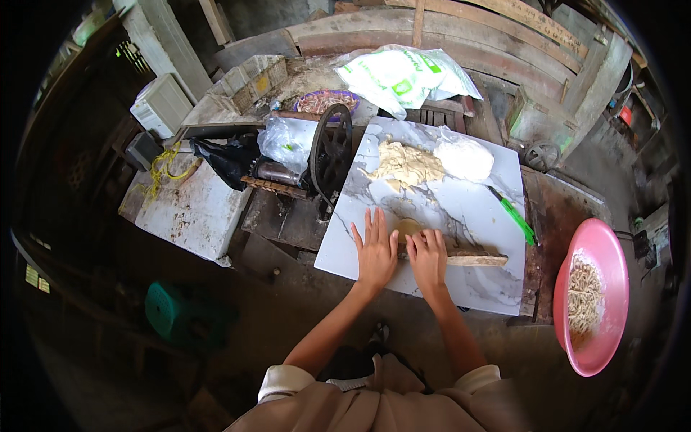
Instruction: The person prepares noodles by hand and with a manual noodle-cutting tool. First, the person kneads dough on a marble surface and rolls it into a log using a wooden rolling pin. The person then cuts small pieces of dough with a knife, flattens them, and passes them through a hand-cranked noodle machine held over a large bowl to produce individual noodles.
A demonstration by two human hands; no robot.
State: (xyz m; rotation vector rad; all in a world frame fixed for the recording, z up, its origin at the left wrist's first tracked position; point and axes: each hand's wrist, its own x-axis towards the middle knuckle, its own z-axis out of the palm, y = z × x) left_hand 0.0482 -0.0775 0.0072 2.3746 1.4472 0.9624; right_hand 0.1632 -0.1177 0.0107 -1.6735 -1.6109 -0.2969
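Dough (409, 226) is mid-roll: your left hand (376, 252) lies flat with open fingers, right hand (427, 257) curls over the wooden roller (471, 257); push evenly next.

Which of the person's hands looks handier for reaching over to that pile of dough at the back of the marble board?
Probably the left hand: it lies flat and open on the marble board, free. The right hand rests on the wooden roller over a small dough piece. The dough pile lies ahead of both hands.
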